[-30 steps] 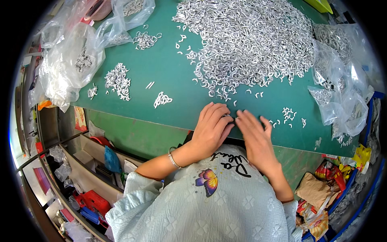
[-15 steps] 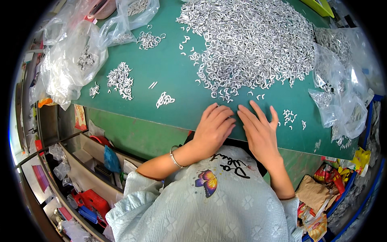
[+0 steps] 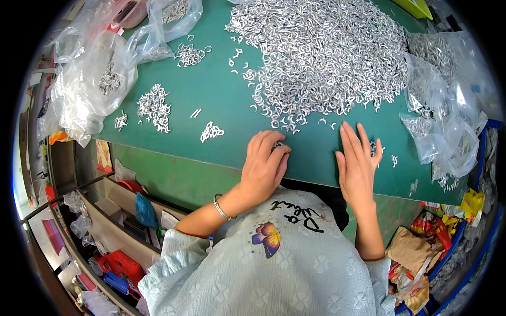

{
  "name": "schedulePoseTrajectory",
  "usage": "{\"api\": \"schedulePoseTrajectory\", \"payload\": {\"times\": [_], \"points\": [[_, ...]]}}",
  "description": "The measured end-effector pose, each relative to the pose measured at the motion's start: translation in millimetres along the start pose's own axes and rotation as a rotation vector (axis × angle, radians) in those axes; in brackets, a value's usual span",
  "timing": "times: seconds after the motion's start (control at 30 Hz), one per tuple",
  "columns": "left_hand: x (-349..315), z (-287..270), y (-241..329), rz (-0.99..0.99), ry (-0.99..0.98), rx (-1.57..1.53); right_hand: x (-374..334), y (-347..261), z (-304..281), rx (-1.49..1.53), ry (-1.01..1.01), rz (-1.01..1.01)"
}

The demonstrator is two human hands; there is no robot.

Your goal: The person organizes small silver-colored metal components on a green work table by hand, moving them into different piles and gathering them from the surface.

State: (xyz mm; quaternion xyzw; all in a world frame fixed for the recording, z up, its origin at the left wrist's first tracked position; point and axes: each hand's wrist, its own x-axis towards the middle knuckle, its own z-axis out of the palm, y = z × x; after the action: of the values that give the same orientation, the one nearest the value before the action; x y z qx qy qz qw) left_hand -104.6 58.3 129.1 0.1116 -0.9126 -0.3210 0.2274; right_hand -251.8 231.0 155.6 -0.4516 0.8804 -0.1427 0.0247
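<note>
A large heap of small curved silver metal pieces point(image 3: 327, 58) covers the far middle of the green table point(image 3: 211, 89). My left hand point(image 3: 265, 160) is near the table's front edge, its fingers curled over a few curved metal pieces point(image 3: 278, 144) that peek out by the fingertips. My right hand point(image 3: 357, 163) lies palm down to the right, fingers stretched and spread. It partly covers a small group of metal pieces point(image 3: 373, 148) beside its outer fingers. A few loose pieces lie between the hands and the heap.
Smaller piles point(image 3: 154, 108) of metal pieces and linked rings point(image 3: 191, 55) lie on the left. Clear plastic bags point(image 3: 87, 97) stand at the left edge, more bags point(image 3: 437, 131) at the right. A yellow-green tray point(image 3: 414, 7) is at the far right, a pink basket point(image 3: 130, 15) far left.
My hands have moved apart: the left slid slightly left with its fingers curling, the right moved right onto the small group of pieces. The view shifted a little.
</note>
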Motion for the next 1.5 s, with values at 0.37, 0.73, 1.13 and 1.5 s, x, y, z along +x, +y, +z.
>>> {"api": "schedulePoseTrajectory", "payload": {"times": [0.37, 0.73, 1.13, 1.5], "points": [[-1.1, -1.5, 0.6, -0.028, 0.000, 0.001, -14.1, -0.7, -6.1, -0.067, -0.121, 0.041], [-0.2, -4.8, 4.1, -0.124, 0.012, 0.044, 8.0, -20.7, 10.1, 0.118, -0.116, -0.106], [-7.3, -8.3, 7.8, -0.148, -0.084, -0.082, -12.4, -46.8, 12.0, 0.389, -0.305, -0.290], [-3.4, 5.7, 6.0, 0.036, -0.134, 0.020, 18.1, -31.4, 6.4, 0.522, -0.028, -0.229]]}}
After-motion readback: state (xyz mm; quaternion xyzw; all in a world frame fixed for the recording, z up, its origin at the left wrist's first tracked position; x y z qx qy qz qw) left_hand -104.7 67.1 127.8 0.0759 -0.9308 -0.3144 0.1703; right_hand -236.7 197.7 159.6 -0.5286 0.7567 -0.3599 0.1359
